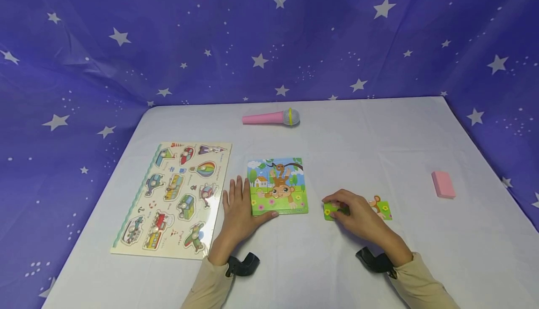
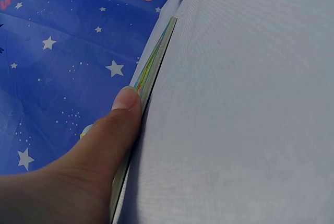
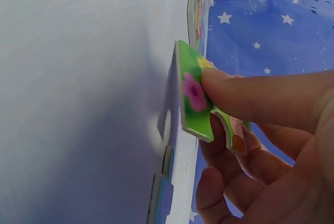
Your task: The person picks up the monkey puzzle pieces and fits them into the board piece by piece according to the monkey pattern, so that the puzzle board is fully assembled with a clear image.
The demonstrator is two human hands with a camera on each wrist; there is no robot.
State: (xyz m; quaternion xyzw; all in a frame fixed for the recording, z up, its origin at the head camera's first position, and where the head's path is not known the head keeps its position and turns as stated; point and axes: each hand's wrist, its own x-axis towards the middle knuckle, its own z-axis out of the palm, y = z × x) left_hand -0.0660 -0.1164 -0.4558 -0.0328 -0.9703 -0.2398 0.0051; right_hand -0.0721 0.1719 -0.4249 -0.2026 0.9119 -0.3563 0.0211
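My left hand [image 1: 241,215] lies flat with straight fingers along the left side of a square monkey jigsaw puzzle [image 1: 278,187]. Its thumb [image 2: 122,112] presses against the puzzle's near edge. Right of the puzzle, my right hand [image 1: 358,215] pinches a green puzzle piece [image 3: 194,122] with pink and yellow flowers between thumb and fingers. That piece is tilted close over the table, partly covered by the fingers. Behind the hand shows another green piece [image 1: 384,209] with part of a monkey on it.
A large board puzzle of vehicles [image 1: 177,196] lies left of the left hand. At the back is a pink toy microphone [image 1: 269,118]. A pink block [image 1: 443,184] sits on the right of the white table [image 1: 337,271]. A starry blue cloth [image 1: 311,42] hangs behind.
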